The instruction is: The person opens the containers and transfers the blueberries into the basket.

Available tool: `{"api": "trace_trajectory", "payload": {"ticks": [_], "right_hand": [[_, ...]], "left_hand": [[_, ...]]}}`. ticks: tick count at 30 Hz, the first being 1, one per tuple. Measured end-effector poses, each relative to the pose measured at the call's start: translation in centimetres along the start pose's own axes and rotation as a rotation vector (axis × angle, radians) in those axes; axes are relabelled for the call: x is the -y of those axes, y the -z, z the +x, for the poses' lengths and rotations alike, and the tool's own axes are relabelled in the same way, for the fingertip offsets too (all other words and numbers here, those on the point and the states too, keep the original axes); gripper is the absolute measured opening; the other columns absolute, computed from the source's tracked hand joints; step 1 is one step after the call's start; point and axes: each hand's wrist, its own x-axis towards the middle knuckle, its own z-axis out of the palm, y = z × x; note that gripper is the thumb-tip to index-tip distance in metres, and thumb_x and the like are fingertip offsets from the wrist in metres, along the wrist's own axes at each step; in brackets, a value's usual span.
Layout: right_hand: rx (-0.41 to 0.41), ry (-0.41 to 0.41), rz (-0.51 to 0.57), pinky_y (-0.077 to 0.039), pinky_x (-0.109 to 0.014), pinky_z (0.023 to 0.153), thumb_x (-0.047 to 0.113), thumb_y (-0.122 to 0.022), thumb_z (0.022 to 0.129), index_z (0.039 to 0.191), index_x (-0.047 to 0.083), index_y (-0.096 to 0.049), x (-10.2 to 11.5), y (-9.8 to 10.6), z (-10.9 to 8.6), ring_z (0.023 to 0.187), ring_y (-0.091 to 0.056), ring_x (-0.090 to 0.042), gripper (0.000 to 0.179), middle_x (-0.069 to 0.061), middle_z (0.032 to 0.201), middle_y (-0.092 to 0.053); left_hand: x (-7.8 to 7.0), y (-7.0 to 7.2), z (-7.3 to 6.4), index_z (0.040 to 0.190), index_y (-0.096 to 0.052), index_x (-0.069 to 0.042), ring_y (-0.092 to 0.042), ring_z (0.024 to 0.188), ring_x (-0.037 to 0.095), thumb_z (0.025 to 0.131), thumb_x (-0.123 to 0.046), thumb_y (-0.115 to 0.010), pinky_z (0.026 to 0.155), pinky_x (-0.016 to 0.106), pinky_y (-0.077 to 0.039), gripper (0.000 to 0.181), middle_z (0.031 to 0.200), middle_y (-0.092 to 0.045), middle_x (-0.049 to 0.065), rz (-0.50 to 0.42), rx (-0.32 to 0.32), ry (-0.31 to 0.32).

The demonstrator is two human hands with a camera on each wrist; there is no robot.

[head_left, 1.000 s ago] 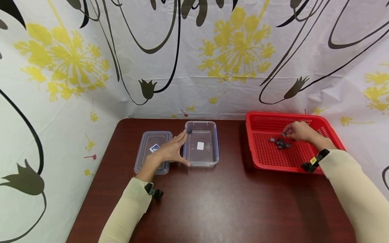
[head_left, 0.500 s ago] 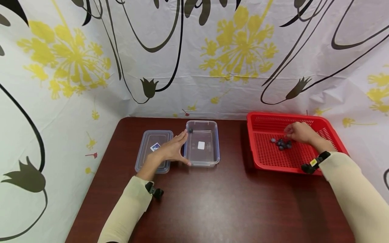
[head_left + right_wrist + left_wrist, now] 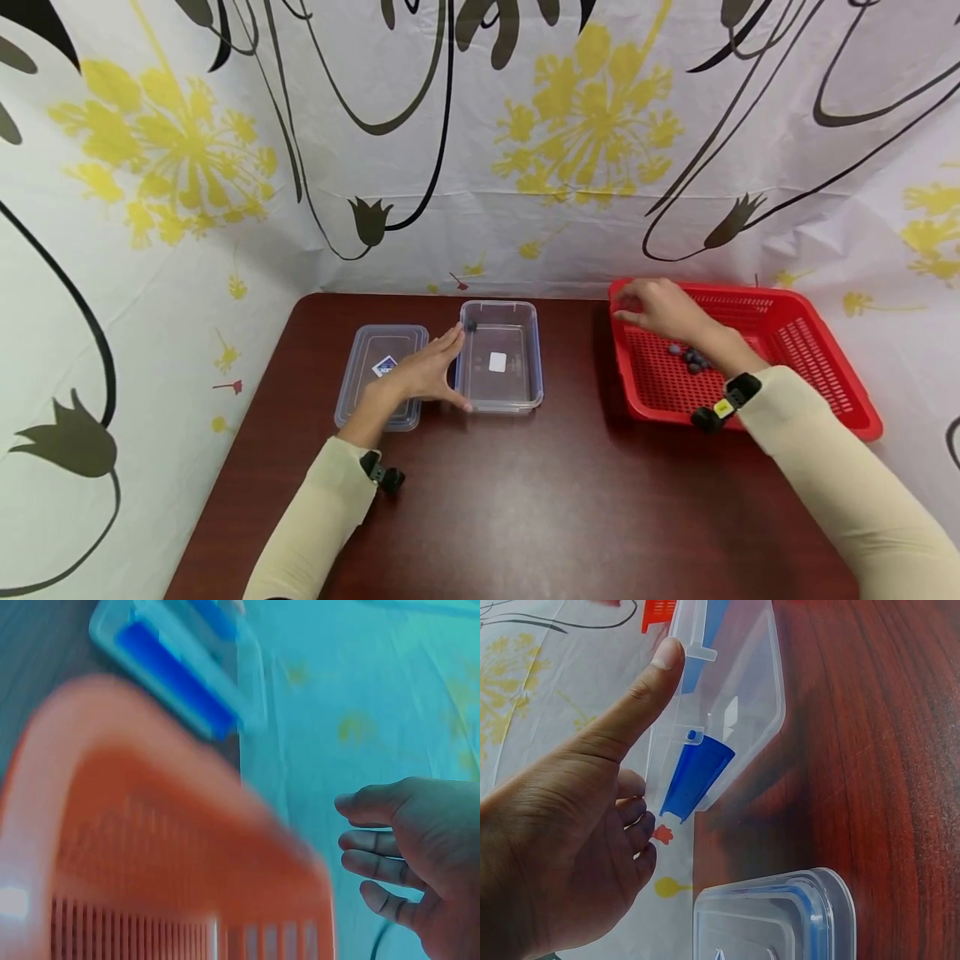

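On the left of the head view, my left hand (image 3: 420, 371) spreads its thumb and fingers along the side of a clear plastic container (image 3: 498, 387) with blue clips. One blueberry (image 3: 471, 326) lies in its back left corner. My right hand (image 3: 660, 308) is over the left part of a red plastic basket (image 3: 817, 375), its thumb and fingers drawn together in a pinch. The blueberry seen earlier at those fingertips is hidden now. Below the right wrist, several blueberries (image 3: 694, 360) lie on the basket floor, partly covered by the forearm.
A clear lid (image 3: 390, 340) with a blue-edged label lies left of the container, partly under the left hand. The dark wood table (image 3: 540, 500) meets a patterned cloth (image 3: 585, 225) at the back. Dark cameras are strapped to both wrists.
My right hand has lifted from the blueberries and moved left toward the basket's left rim. My left hand stays at the container.
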Motion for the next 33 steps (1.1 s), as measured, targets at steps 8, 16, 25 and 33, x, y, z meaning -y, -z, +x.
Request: {"api": "trace_trajectory", "payload": {"ticks": [8,16,25,33], "right_hand": [[0.034,0.046,0.133,-0.06,-0.047,0.076,0.01,-0.082,0.092,0.111,-0.003,-0.078,4.8,-3.7,5.0,0.084,-0.075,-0.028,0.024,-0.015,0.098,-0.079],[0.061,0.017,0.253,-0.061,-0.041,0.079,0.011,-0.083,0.091,0.113,-0.001,-0.079,8.0,-8.2,8.6,0.085,-0.076,-0.022,0.025,-0.01,0.093,-0.08],[0.137,-0.059,0.282,-0.062,-0.042,0.085,0.008,-0.079,0.095,0.122,-0.008,-0.074,10.2,-12.9,11.6,0.095,-0.078,-0.029,0.032,-0.017,0.103,-0.08],[0.148,-0.157,0.276,-0.06,-0.043,0.089,0.008,-0.075,0.096,0.123,-0.008,-0.073,11.2,-16.8,12.9,0.101,-0.076,-0.032,0.032,-0.02,0.108,-0.079]], "left_hand": [[-0.1,0.1,0.0,0.17,-0.004,-0.006,-0.005,0.164,0.032,0.075,-0.062,-0.09,0.127,0.056,-0.025,0.14,0.178,0.009,0.006,-0.006,-0.004,0.004],[0.1,-0.2,0.1,0.169,-0.006,-0.003,-0.006,0.164,0.034,0.075,-0.064,-0.09,0.127,0.055,-0.025,0.14,0.178,0.006,0.011,0.014,-0.002,-0.018],[0.1,0.0,-0.1,0.169,-0.008,-0.002,-0.007,0.164,0.034,0.076,-0.062,-0.09,0.125,0.056,-0.029,0.138,0.179,0.005,0.011,0.029,-0.007,-0.013],[-0.1,0.1,-0.2,0.169,-0.007,-0.003,-0.003,0.164,0.03,0.076,-0.062,-0.09,0.126,0.054,-0.029,0.138,0.179,0.005,0.01,0.027,0.003,-0.003]]}}
